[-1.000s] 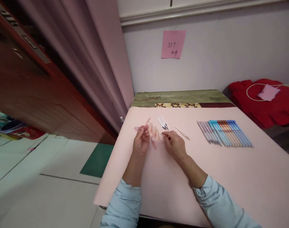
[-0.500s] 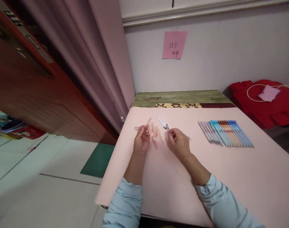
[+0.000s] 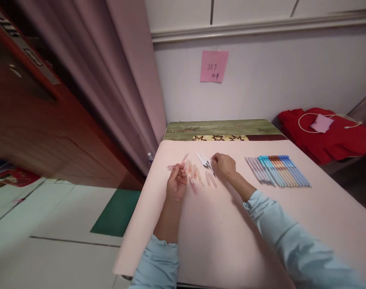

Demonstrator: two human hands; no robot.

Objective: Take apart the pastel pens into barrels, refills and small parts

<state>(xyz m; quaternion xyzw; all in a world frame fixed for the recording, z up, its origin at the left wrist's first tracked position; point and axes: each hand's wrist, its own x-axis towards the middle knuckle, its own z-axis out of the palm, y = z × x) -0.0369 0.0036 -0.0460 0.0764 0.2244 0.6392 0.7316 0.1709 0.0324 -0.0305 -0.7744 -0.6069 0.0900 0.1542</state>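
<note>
Your right hand [image 3: 225, 165] has slid up toward 12 o'clock and now sits at the refills [image 3: 203, 159].

Head view: your left hand [image 3: 176, 185] pinches a pink barrel [image 3: 172, 166] between thumb and fingertips. Its long axis runs 9 to 3 o'clock, and the free end pokes out at 9 o'clock of the grip. The right hand is curled, knuckles up, with the white refills just at its 9 o'clock, fanned along 10 to 4 o'clock with dark tips toward 4. Whether it grips one cannot be told. Loose barrels [image 3: 197, 176] lie between both hands on the table [image 3: 231, 237].
</note>
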